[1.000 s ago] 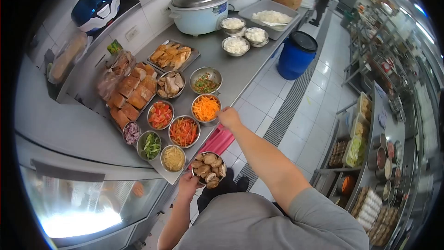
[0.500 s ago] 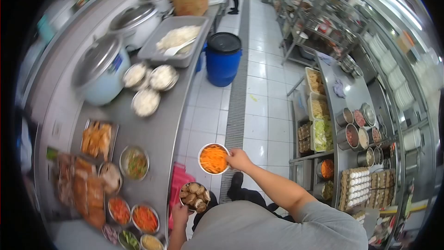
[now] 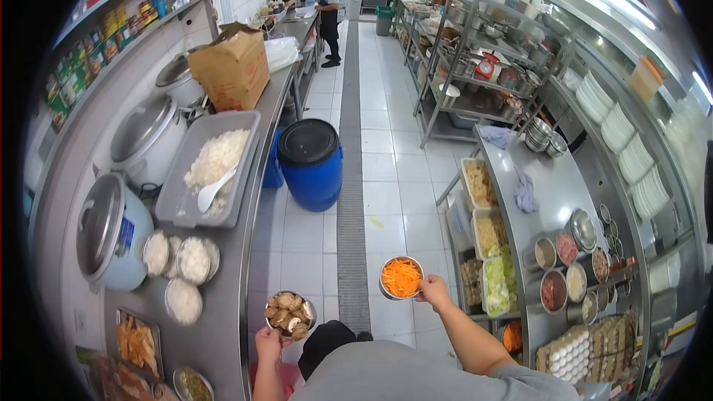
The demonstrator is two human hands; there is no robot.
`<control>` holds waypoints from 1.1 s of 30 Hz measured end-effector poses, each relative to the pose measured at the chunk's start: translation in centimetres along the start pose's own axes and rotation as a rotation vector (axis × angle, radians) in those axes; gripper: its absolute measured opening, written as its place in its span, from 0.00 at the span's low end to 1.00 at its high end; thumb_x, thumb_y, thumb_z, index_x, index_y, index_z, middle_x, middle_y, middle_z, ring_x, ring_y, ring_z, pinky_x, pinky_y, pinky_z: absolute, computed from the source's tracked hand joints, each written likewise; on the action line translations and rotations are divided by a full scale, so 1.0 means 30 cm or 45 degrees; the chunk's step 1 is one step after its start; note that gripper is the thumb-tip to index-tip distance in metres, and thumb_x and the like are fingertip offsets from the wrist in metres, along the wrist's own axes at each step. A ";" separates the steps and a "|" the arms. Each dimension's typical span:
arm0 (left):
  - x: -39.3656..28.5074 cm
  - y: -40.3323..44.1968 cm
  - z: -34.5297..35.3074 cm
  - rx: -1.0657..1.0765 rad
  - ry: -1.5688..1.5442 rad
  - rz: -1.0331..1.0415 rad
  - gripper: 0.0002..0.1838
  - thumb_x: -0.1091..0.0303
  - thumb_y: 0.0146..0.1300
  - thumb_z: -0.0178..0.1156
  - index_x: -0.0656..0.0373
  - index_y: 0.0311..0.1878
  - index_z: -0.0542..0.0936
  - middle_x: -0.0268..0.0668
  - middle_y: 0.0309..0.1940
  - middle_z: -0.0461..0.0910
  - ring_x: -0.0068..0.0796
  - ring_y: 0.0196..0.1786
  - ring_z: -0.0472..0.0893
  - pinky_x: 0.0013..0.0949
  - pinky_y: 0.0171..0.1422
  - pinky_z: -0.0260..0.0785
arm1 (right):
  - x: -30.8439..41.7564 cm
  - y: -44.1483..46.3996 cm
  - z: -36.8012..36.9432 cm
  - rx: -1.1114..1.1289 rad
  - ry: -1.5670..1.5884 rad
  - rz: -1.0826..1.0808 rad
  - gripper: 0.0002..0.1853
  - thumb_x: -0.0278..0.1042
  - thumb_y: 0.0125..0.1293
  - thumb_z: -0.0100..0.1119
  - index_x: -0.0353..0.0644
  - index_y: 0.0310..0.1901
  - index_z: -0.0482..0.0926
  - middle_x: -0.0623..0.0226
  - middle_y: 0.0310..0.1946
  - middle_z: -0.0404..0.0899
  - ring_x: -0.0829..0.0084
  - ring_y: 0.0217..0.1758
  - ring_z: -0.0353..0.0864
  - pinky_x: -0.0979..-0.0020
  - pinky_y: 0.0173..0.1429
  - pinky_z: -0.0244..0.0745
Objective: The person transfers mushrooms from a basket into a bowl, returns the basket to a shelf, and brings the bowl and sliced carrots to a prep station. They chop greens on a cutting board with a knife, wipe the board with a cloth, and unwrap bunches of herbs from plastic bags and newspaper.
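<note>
My left hand (image 3: 270, 344) grips the rim of a metal bowl of mushrooms (image 3: 289, 315), held beside the left counter's edge. Out over the floor, my right hand (image 3: 435, 292) pinches the rim of a metal bowl of shredded carrot (image 3: 401, 278). Both bowls are upright and apart. On the left counter (image 3: 223, 267) stand bowls of white rice (image 3: 183, 301), a grey tub of rice (image 3: 251, 137) with a white scoop, a tray of browned food (image 3: 138, 341) and a bowl of chopped greens (image 3: 193, 386).
A blue barrel (image 3: 310, 171) stands by the left counter, ahead of me. On the right is a steel table (image 3: 553, 186) with metal containers, egg trays (image 3: 568, 356) and food tubs (image 3: 499, 282) beside it. A person (image 3: 331, 11) stands at the far left counter.
The carrot bowl has left the counter in my right hand and moved right over the floor. My left hand still holds the mushroom bowl. The view has turned right towards the aisle.
</note>
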State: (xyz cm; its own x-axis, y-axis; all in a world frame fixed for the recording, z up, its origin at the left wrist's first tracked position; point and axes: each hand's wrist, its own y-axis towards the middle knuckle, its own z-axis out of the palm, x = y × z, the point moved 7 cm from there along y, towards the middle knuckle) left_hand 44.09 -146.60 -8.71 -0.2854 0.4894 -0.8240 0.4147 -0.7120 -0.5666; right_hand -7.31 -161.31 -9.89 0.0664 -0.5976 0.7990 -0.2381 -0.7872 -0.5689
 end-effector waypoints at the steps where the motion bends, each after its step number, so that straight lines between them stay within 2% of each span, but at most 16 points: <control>1: -0.061 0.044 0.049 0.004 -0.024 0.008 0.08 0.76 0.71 0.54 0.66 0.42 0.82 0.41 0.33 0.85 0.31 0.29 0.86 0.33 0.34 0.86 | 0.015 0.090 -0.021 0.000 0.005 -0.011 0.06 0.26 0.67 0.57 0.39 0.31 0.72 0.60 0.26 0.80 0.66 0.26 0.87 0.65 0.29 0.89; 3: -0.139 0.191 0.113 -0.001 0.015 0.022 0.08 0.76 0.70 0.55 0.66 0.42 0.82 0.41 0.33 0.85 0.31 0.29 0.86 0.33 0.34 0.86 | 0.084 0.251 -0.057 -0.086 -0.112 -0.086 0.07 0.26 0.67 0.58 0.39 0.31 0.73 0.60 0.27 0.81 0.67 0.25 0.87 0.65 0.30 0.89; 8: -0.393 0.542 0.330 0.033 0.065 0.058 0.07 0.74 0.70 0.56 0.65 0.41 0.82 0.36 0.30 0.82 0.27 0.29 0.85 0.33 0.36 0.86 | 0.249 0.506 -0.134 -0.218 -0.014 -0.074 0.08 0.27 0.67 0.59 0.37 0.30 0.74 0.59 0.25 0.81 0.66 0.24 0.87 0.64 0.29 0.89; 14: -0.749 1.021 0.677 0.111 0.189 0.075 0.07 0.73 0.70 0.57 0.65 0.42 0.82 0.36 0.31 0.82 0.25 0.29 0.83 0.33 0.37 0.85 | 0.292 0.681 -0.311 -0.480 0.060 0.085 0.08 0.27 0.66 0.58 0.38 0.29 0.73 0.58 0.24 0.80 0.64 0.23 0.87 0.65 0.26 0.87; 19: -1.056 1.383 1.000 0.191 0.231 0.117 0.06 0.73 0.69 0.56 0.65 0.40 0.81 0.37 0.32 0.82 0.26 0.29 0.83 0.33 0.37 0.85 | 0.278 0.804 -0.405 -0.630 0.223 0.158 0.05 0.24 0.66 0.54 0.36 0.32 0.72 0.54 0.25 0.83 0.63 0.22 0.86 0.68 0.20 0.80; 22: -1.150 1.594 1.171 0.228 0.233 0.144 0.06 0.74 0.69 0.56 0.65 0.40 0.81 0.38 0.33 0.83 0.27 0.30 0.84 0.33 0.38 0.85 | 0.293 0.930 -0.442 -0.638 0.120 0.242 0.03 0.24 0.67 0.53 0.35 0.34 0.73 0.54 0.26 0.83 0.64 0.20 0.84 0.69 0.20 0.79; 24: -1.236 1.677 1.283 0.221 0.202 0.188 0.06 0.74 0.70 0.55 0.64 0.39 0.81 0.38 0.34 0.84 0.27 0.32 0.85 0.34 0.39 0.85 | 0.341 1.066 -0.463 -0.617 0.105 0.272 0.03 0.25 0.66 0.55 0.34 0.36 0.74 0.55 0.26 0.83 0.64 0.19 0.83 0.69 0.20 0.78; 26: -1.279 1.750 1.371 0.186 0.139 0.178 0.06 0.75 0.70 0.54 0.64 0.39 0.81 0.38 0.34 0.84 0.28 0.33 0.86 0.34 0.40 0.86 | 0.432 1.242 -0.465 -0.662 0.126 0.238 0.04 0.26 0.66 0.58 0.34 0.37 0.74 0.56 0.27 0.83 0.65 0.21 0.84 0.67 0.21 0.80; 27: -1.293 1.788 1.398 0.147 0.110 0.140 0.07 0.75 0.70 0.54 0.64 0.40 0.81 0.38 0.34 0.84 0.29 0.34 0.86 0.35 0.41 0.87 | 0.597 1.300 -0.430 -0.577 0.025 0.254 0.05 0.26 0.66 0.60 0.35 0.35 0.74 0.58 0.26 0.81 0.65 0.22 0.84 0.65 0.24 0.83; 30: -1.328 1.903 1.459 0.084 0.058 0.101 0.08 0.73 0.72 0.55 0.65 0.43 0.82 0.38 0.35 0.85 0.30 0.36 0.87 0.35 0.43 0.87 | 0.833 1.664 -0.404 -0.502 -0.173 0.170 0.06 0.26 0.66 0.59 0.37 0.33 0.74 0.60 0.26 0.80 0.66 0.23 0.84 0.65 0.27 0.85; 33: -1.347 2.008 1.492 0.030 0.029 0.073 0.09 0.72 0.72 0.55 0.65 0.46 0.83 0.41 0.39 0.86 0.32 0.38 0.88 0.35 0.44 0.87 | 1.174 2.020 -0.307 -0.343 -0.218 0.024 0.06 0.27 0.66 0.58 0.39 0.31 0.73 0.62 0.27 0.80 0.67 0.24 0.84 0.66 0.29 0.87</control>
State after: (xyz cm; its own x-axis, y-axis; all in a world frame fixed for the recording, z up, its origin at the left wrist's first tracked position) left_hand 41.92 -231.80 -9.54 -0.2422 0.4585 -0.8551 0.4090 -0.7509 -0.5185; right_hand -28.33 -228.65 -14.43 0.2162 -0.6466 0.7315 -0.4873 -0.7207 -0.4931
